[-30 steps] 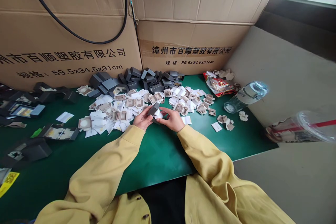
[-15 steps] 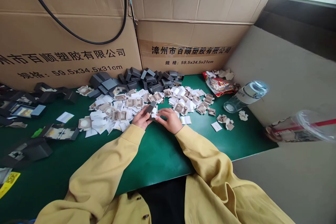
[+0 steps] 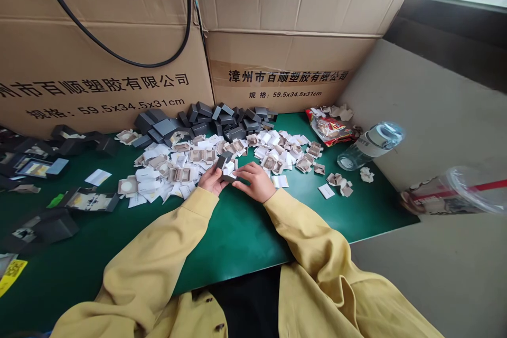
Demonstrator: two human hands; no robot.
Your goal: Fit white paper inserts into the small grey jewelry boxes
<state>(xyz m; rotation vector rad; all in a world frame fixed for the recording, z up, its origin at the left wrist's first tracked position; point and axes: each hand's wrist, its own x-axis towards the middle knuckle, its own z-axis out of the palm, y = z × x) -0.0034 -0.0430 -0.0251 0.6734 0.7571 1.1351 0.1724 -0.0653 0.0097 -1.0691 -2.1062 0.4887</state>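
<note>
Between my hands is a small dark grey box point(image 3: 224, 160), its lid raised and something white showing inside. My left hand point(image 3: 213, 180) is closed around the box's left side. My right hand point(image 3: 256, 181) has its fingers curled at the box's right side, touching the white part or the box edge; I cannot tell which. Just beyond the hands lies a heap of white paper cards and small cardboard inserts point(image 3: 182, 173). Behind that heap is a pile of closed dark grey boxes point(image 3: 233, 131).
Opened dark boxes point(image 3: 92, 199) lie on the left of the green table point(image 3: 245, 237). Large cardboard cartons point(image 3: 277, 53) wall off the back, with a black cable point(image 3: 150, 65) hanging in front. On the right are a red snack bag point(image 3: 330, 128), a clear bottle point(image 3: 366, 147) and a plastic cup point(image 3: 455, 193).
The box in my hands has tipped more open, its lid moving slightly left and its white inside showing more. My right fingers have shifted a little along its edge.
</note>
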